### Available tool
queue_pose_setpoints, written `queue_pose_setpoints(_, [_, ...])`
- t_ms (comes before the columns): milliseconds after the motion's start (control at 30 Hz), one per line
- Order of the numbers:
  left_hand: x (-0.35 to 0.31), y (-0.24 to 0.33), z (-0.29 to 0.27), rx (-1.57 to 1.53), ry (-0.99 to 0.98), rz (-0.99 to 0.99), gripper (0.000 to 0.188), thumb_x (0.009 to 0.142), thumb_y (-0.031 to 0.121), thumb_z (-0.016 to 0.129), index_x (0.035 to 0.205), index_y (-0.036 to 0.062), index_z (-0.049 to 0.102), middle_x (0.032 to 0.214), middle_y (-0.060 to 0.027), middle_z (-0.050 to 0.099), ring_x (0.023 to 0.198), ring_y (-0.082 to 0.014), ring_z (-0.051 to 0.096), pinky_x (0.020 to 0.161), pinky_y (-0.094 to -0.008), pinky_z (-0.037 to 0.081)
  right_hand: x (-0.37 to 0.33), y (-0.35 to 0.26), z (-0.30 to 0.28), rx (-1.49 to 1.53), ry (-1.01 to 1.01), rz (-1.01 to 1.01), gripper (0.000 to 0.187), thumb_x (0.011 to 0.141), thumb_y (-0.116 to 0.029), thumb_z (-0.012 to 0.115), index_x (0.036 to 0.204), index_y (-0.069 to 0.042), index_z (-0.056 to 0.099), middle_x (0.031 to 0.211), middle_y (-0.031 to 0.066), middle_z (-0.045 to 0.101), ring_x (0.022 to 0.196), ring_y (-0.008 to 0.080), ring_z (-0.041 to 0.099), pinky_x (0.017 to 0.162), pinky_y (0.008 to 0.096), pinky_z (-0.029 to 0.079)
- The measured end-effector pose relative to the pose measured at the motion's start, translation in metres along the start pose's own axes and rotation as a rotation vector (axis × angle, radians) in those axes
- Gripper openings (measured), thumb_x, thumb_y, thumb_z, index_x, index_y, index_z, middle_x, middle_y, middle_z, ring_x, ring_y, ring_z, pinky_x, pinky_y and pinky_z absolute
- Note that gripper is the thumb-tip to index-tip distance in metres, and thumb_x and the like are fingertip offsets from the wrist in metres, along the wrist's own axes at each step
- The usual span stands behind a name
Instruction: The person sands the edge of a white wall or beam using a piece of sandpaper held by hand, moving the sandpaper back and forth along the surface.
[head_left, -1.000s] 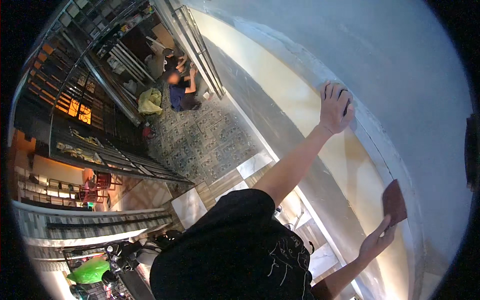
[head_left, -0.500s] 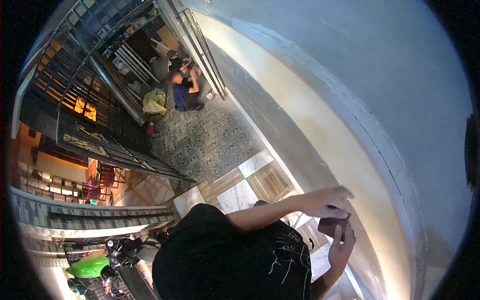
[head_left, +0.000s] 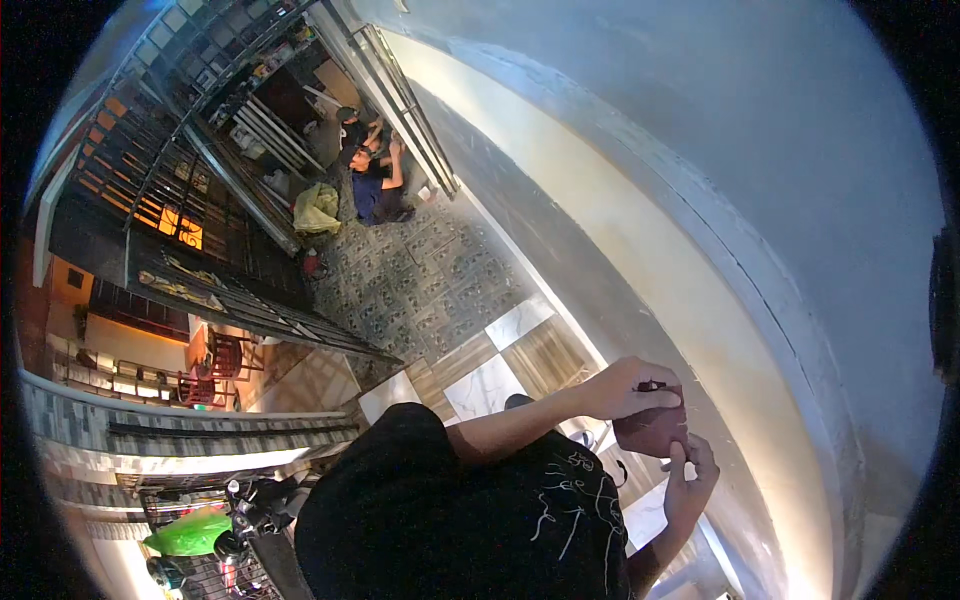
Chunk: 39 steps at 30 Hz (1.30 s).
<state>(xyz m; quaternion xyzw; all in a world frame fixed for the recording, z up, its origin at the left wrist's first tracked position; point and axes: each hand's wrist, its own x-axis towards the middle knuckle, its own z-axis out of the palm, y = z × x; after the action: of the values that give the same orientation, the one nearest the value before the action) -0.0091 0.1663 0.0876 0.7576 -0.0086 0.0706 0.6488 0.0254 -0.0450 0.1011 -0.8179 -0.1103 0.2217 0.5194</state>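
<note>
A small reddish-brown sheet, which looks like a piece of sandpaper, is held between my two hands in front of the wall. Its face shows a few pale crease lines. My left hand is closed on the upper edge, thumb lying along the sheet. Below it, my right hand pinches the lower right corner between thumb and fingers. Part of the sheet's upper edge is hidden by my left hand.
A curved wall with grey and cream patches runs along the right. Two people crouch at the far end, near a yellowish sack. A dark metal gate stands at left; a motorbike is at lower left.
My left hand was blurred above the sheet and has come down and left to grip its edge. The sheet now shows a broader face and sits slightly further left.
</note>
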Motion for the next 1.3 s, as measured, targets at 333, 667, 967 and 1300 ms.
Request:
queue_pose_setpoints(333, [0.005,-0.002,0.047,-0.412,0.268,-0.103,0.027,0.098,0.022,0.051,0.114,0.0006,0.057,0.103,-0.0057,0.062,0.097,-0.0117,0.056,0.085,-0.0266,0.046,0.002,0.019,0.016,0.679,0.067,-0.204,0.036,0.091,-0.013,0.061,0.122,0.002,0.052,0.116,0.0098,0.059,0.105,0.0160,0.055,0.094,0.0316,0.042])
queue_pose_setpoints(667, [-0.007,0.001,0.049,-0.828,0.011,-0.107,0.045,0.097,0.021,0.052,0.136,0.0006,0.042,0.130,-0.0109,0.052,0.121,-0.0163,0.047,0.103,-0.0312,0.037,0.001,0.022,0.020,1.051,0.081,-0.017,0.033,0.096,-0.018,0.053,0.125,-0.002,0.049,0.121,0.0093,0.055,0.111,0.0179,0.054,0.098,0.0330,0.042])
queue_pose_setpoints(967, [-0.020,0.000,0.065,-0.251,-0.206,-0.016,0.086,0.080,0.025,0.075,0.144,-0.0012,0.025,0.145,-0.0165,0.035,0.134,-0.0236,0.032,0.112,-0.0368,0.023,0.003,0.009,0.028,1.211,0.161,0.068,0.037,0.097,-0.019,0.051,0.131,-0.006,0.046,0.119,0.0085,0.056,0.109,0.0183,0.055,0.093,0.0311,0.045])
queue_pose_setpoints(1300, [-0.003,0.022,0.055,-1.073,0.085,-0.122,0.051,0.095,0.018,0.050,0.140,0.0007,0.036,0.134,-0.0136,0.051,0.121,-0.0226,0.051,0.102,-0.0344,0.041,-0.003,0.006,0.052,1.156,0.091,0.056,0.034,0.093,-0.011,0.057,0.126,-0.005,0.050,0.120,0.0089,0.057,0.109,0.0176,0.056,0.090,0.0317,0.047])
